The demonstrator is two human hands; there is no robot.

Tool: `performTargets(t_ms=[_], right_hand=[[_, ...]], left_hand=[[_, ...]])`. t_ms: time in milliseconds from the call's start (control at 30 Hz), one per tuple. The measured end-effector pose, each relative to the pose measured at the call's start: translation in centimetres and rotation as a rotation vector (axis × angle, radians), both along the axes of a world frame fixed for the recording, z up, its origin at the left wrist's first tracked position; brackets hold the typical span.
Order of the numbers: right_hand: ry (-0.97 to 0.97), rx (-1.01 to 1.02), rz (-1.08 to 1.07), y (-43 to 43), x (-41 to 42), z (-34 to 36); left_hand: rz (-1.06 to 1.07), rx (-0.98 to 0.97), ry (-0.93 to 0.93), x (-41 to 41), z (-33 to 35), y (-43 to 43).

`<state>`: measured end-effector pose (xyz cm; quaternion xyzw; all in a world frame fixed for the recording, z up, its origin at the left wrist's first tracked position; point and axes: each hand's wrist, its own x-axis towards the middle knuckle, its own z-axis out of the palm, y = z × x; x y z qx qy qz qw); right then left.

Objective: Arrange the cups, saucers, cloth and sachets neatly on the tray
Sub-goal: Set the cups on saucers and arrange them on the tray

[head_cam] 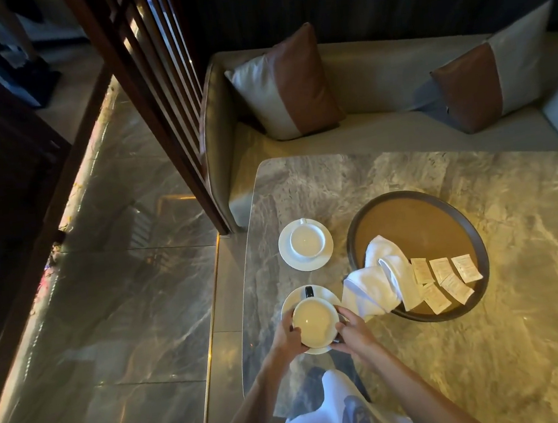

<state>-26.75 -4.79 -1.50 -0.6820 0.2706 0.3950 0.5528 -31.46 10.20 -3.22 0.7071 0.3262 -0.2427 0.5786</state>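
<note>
Head view looks down on a grey-veined marble table [423,351] lit in warm yellow. A round tray with a dark rim and brown base [416,217] stands on it. Beyond the tray runs a beige upholstered sofa [383,138] with two brown-and-cream cushions [287,86] [494,75] leaning against its back. Off the sofa's end, well apart from the tray, a dark wooden slatted screen [154,86] rises from a polished grey stone floor [121,262].

A crumpled white cloth [381,276] lies partly inside the tray. It drapes over the rim on the side facing the cups and spills onto the marble. Just beside the cloth, on the tray's base near the rim closest to the person, lie five pale paper sachets [441,269], three in a row and two below them.

Outside the tray, near the cloth-draped rim, a far white china cup [306,241] sits upright and empty on a far white saucer [289,262].

Closer to the person, beside the hanging cloth end, is a near white china cup [315,321] over a near white saucer [292,301]. A small dark shape at this cup's far edge may be its handle, though the dim light makes that uncertain. The left hand [286,339] and right hand [352,334] curl around opposite sides of this cup and hold it between them. Both bare forearms reach in from below, above a white garment [330,416].
</note>
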Motion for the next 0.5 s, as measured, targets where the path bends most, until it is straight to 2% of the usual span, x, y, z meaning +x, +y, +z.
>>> performTargets(t_ms=[500], right_hand=[[0.022, 0.066, -0.009, -0.6, 0.2, 0.3]], left_hand=[[0.144, -0.163, 0.091, 0.5, 1.3, -0.5]])
